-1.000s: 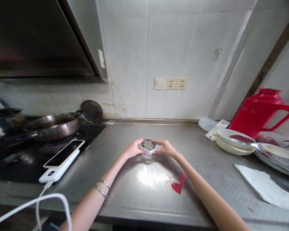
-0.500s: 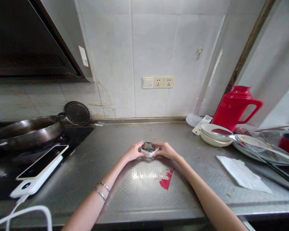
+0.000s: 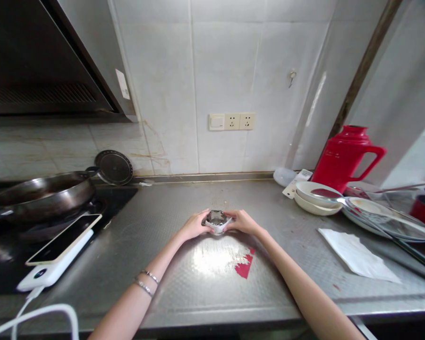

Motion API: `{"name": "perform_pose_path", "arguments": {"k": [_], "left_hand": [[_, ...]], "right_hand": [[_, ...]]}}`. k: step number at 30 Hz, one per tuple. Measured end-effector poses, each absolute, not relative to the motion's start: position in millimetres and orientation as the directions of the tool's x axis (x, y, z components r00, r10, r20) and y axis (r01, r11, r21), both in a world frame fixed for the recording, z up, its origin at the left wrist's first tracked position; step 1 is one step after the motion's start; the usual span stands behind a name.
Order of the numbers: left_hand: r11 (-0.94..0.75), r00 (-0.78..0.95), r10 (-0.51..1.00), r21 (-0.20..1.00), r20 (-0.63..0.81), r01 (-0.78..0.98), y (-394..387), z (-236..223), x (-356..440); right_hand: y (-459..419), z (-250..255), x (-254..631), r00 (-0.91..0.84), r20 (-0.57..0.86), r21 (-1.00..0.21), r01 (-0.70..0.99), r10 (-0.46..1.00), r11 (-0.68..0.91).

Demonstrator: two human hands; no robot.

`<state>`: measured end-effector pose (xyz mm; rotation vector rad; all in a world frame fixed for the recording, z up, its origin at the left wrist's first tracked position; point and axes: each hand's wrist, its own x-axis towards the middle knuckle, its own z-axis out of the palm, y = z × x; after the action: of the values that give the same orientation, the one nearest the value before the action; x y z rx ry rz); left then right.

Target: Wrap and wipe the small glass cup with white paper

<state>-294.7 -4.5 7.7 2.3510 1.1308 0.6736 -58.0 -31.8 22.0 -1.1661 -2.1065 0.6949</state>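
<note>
A small, round glass dish (image 3: 216, 217) with a scalloped rim and dark, shiny glints is on the steel counter (image 3: 170, 288), straight in front of me. My left hand (image 3: 195, 225) grips its left side, thumb toward the front and fingers behind. On the other side, my right hand (image 3: 245, 222) holds the dish in the same way. A whitish band shows along the front between my thumbs; I cannot tell whether it is paper or part of the dish. A torn red patch (image 3: 244, 267) lies nearer to me, touched by neither hand.
At left, a steel pan (image 3: 49, 191) sits on the black stove, with a phone (image 3: 64, 239) and a white power bank (image 3: 56, 267) on a cable. On the right are a red thermos (image 3: 342, 158), stacked bowls (image 3: 315, 200), plates with utensils and a white tissue (image 3: 357, 255).
The dish and both hands have shifted very slightly left. More of the dish's inside shows, and the whitish band at its front looks smaller. Both hands keep their hold.
</note>
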Motion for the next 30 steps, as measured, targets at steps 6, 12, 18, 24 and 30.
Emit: {"name": "perform_pose_path", "arguments": {"k": [6, 12, 18, 24, 30], "left_hand": [[-0.578, 0.558, 0.798, 0.552, 0.228, 0.601, -6, 8, -297], [-0.575, 0.555, 0.801, 0.545, 0.224, 0.609, -7, 8, -297], [-0.576, 0.556, 0.803, 0.52, 0.215, 0.63, -8, 7, -298], [-0.56, 0.561, 0.81, 0.513, 0.172, 0.651, -10, 12, -301], [-0.516, 0.546, 0.829, 0.542, 0.121, 0.664, -9, 13, -305]], "right_hand": [[-33, 22, -59, -0.419, 0.25, -0.713, 0.53, 0.873, 0.458], [-32, 19, -60, -0.401, 0.251, -0.708, 0.545, 0.881, 0.45], [-30, 19, -57, -0.424, 0.253, -0.664, 0.578, 0.87, 0.475], [-29, 19, -44, -0.377, 0.256, -0.6, 0.66, 0.89, 0.452], [-33, 26, -43, -0.399, 0.234, -0.641, 0.623, 0.887, 0.449]]}}
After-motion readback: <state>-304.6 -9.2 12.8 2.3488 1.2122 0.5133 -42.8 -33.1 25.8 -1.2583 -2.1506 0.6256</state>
